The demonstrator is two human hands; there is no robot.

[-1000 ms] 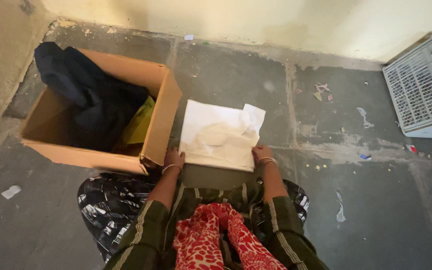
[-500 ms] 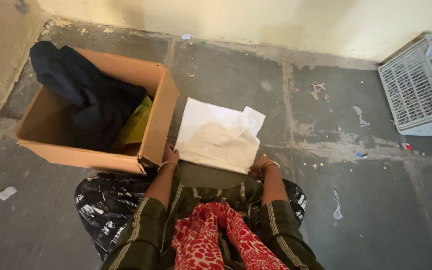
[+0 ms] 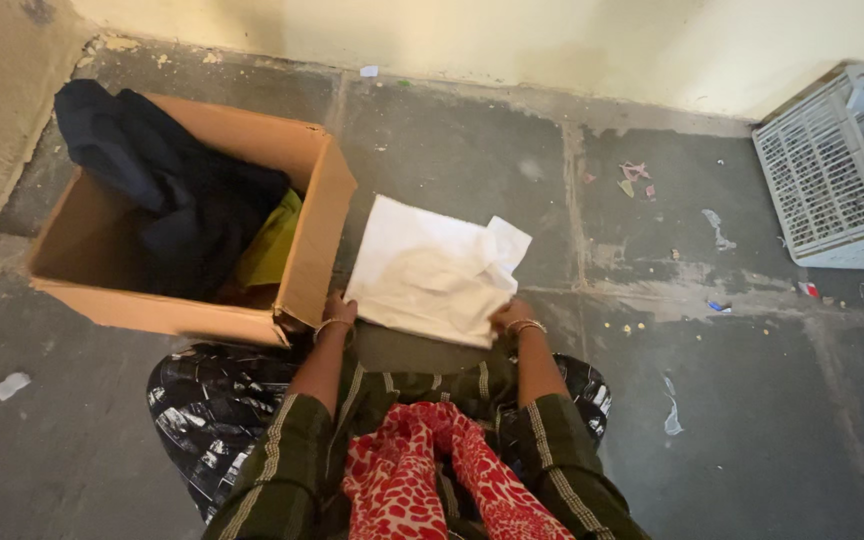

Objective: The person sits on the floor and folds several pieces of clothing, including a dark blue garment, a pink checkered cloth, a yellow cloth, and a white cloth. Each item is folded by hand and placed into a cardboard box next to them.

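Note:
A folded white cloth (image 3: 432, 268) lies on the grey stone floor in front of me, its near edge lifted slightly. My left hand (image 3: 338, 310) grips the cloth's near left corner, close to the corner of the cardboard box (image 3: 314, 225). My right hand (image 3: 508, 316) grips the near right corner, where the fabric bunches up. Both wrists wear bangles. The fingers are partly hidden under the cloth.
The open cardboard box at the left holds a dark garment (image 3: 167, 190) and a yellow-green one (image 3: 270, 248). A white slatted crate (image 3: 837, 170) stands at the far right by the wall. Paper scraps litter the floor. My knees and a red patterned scarf (image 3: 422, 475) fill the bottom.
Both hands drew the cloth's near edge toward me and lifted it a little. The right hand shifted left, bunching the right corner. The view moved slightly.

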